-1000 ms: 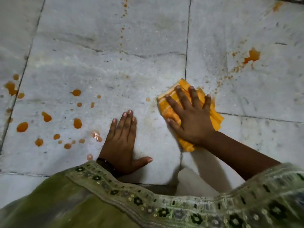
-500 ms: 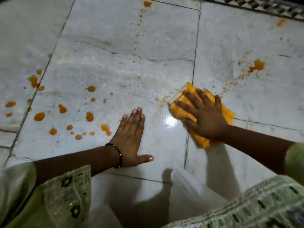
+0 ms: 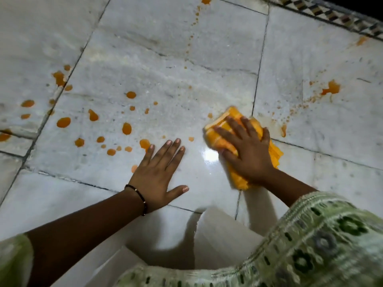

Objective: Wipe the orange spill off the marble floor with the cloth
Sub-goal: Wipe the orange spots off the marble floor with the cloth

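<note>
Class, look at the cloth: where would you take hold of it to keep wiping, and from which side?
Press down from above on the cloth's broad folded top, palm flat and fingers spread, as the right hand does. It lies flat on the floor, so there is little edge to pinch.

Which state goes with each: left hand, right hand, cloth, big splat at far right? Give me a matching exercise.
Things:
1. left hand
2. right hand
3. cloth
4. big splat

States:
A. folded, yellow-orange, under a palm
B. untouched by the cloth
C. flat on bare marble, bracelet at wrist
D. pressing down on the cloth

Pairs: 1-C, 2-D, 3-A, 4-B
</note>
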